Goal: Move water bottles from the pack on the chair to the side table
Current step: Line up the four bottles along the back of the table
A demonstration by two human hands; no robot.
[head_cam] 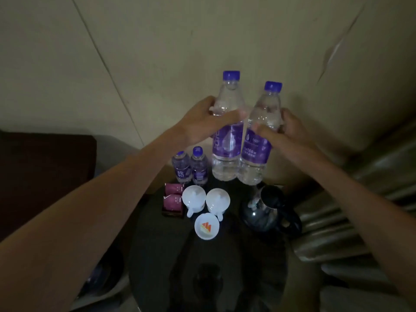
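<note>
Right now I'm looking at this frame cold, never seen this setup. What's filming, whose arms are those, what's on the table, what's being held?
There is no robot here. A person wears one wide-angle camera on the head, looking forward and down, so the two bare arms coming in from the bottom corners are their own.

The left hand grips one large water bottle, and the right hand grips a second large bottle. Both have purple caps and labels, and are held upright above the back of a dark round side table.

On the table: two small bottles standing at the back left, two white cups, a small white dish, a box of purple sachets, and a dark kettle on the right. The room is dim, so finer detail is hard to tell.
</note>
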